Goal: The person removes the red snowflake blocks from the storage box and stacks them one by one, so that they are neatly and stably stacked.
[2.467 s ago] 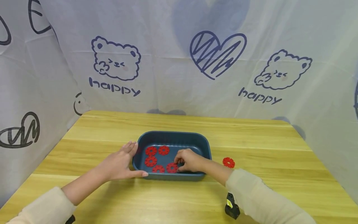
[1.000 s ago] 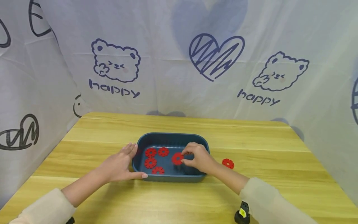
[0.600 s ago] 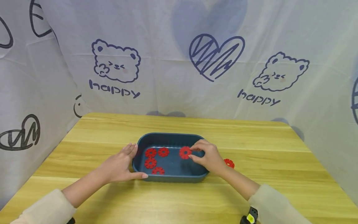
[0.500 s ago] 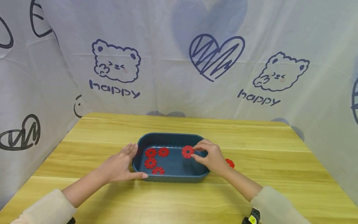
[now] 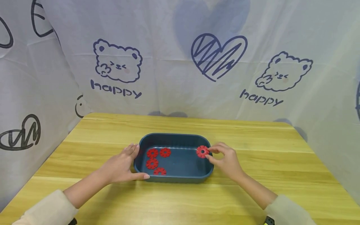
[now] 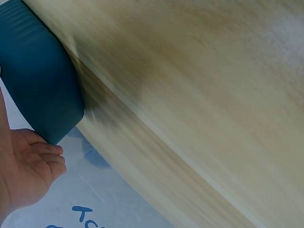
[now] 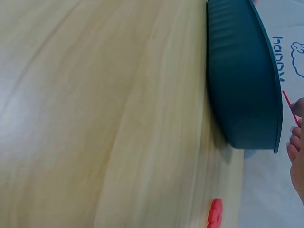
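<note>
A dark blue-green plastic tub (image 5: 180,179) with rounded corners stands on the wooden table. My left hand (image 5: 123,164) rests at its left end, fingers straight along the wall and thumb on the front rim; the left wrist view shows this hand (image 6: 33,166) against the tub's end (image 6: 42,80). With thumb and forefinger, my right hand (image 5: 226,161) pinches a red notched snowflake disc (image 5: 199,153), raised at the tub's right rim. The right wrist view has that disc (image 7: 289,104) edge-on, above the rim. Several matching discs (image 5: 149,153) lie at the left of the tub floor.
Another red disc (image 7: 215,213) lies on the table (image 7: 118,118) right of the tub, hidden behind my right hand in the head view. A pale cloth (image 5: 168,78) printed with bears and hearts hangs beyond the table's back edge.
My right hand has picked up a disc from the tub floor, then raised it and carried it right to the rim. My left hand has stayed put.
</note>
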Available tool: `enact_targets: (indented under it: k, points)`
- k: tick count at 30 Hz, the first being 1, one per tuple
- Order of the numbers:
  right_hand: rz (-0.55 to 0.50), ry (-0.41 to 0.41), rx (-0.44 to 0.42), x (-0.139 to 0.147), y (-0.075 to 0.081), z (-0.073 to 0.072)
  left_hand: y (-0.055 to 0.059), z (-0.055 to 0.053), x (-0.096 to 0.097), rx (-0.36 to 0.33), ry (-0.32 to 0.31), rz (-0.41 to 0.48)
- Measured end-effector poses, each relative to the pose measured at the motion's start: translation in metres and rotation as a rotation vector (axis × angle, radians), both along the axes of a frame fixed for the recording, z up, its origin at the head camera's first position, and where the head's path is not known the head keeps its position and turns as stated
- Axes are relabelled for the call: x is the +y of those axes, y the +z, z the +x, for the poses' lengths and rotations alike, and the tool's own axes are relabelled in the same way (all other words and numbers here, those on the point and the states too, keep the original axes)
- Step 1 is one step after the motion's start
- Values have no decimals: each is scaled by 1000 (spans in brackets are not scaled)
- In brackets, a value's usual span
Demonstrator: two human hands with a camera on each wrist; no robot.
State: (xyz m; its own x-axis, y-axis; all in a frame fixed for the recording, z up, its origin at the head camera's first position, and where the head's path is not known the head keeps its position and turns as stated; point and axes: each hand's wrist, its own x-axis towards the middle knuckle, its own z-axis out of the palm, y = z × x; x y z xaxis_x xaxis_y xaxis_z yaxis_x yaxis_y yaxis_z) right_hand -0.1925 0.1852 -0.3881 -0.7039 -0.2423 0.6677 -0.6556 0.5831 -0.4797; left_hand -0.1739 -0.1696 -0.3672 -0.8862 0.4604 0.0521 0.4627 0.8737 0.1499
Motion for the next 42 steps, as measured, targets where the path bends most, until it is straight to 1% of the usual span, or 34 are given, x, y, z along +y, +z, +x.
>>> enact_targets:
  k: [5, 12, 20, 23, 28, 33, 37, 42]
  points:
    - [-27, -43, 5, 10, -4, 2, 1, 0, 0, -1, 5, 1]
    - [-68, -94, 50, 23, -8, 6, 0, 0, 0, -2, 1, 14]
    - [-115, -159, 31, 39, -16, 12, -2, 1, 0, 2, 0, 21]
    - [-117, -204, 10, 45, -18, 16, -2, 1, 0, 2, 1, 25]
    - [-123, -262, -62, 55, -22, 22, -1, 1, 0, 2, 3, 31]
    - [-132, -293, -148, 63, -31, 26, 0, 2, 0, 5, 0, 31]
    - [-164, -311, -233, 68, -38, 29, 0, 1, 0, 5, -3, 29]
    - [-186, -349, -289, 73, -44, 28, 0, 1, 0, -4, 1, 31]
